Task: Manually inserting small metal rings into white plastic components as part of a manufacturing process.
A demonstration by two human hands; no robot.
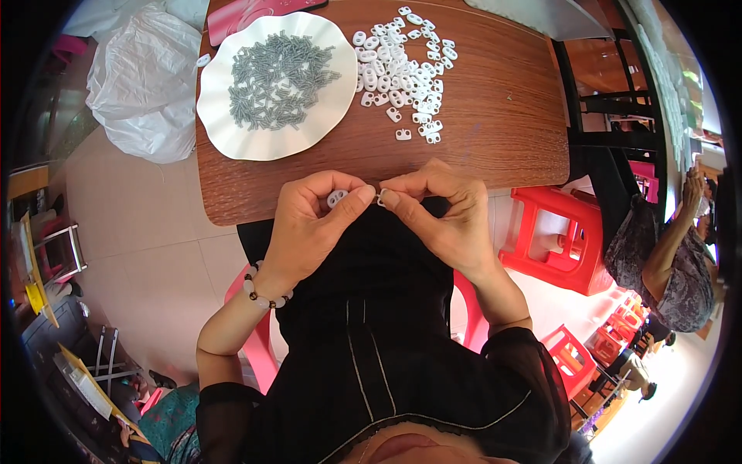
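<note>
Both my hands meet just over the near edge of the table, fingertips almost touching. My left hand (308, 220) is closed, with a white two-hole cord lock piece (336, 199) tucked in its curled fingers; its thumb and index finger are pinched together. My right hand (444, 207) pinches a small white plastic piece (381, 199) between thumb and index finger. Anything between the left fingertips is too small to make out. Beyond my hands lie a loose pile of white two-hole cord lock pieces (398, 73) and a wavy-rimmed white plate (220, 135) holding many small grey springs (270, 77).
The brown wooden table (502, 116) carries a pink case (251, 17) at its far left. A white plastic bag (147, 85) stands left of it. Red stools (553, 240) are at the right, where another person (668, 263) sits. More people and furniture show near the rim.
</note>
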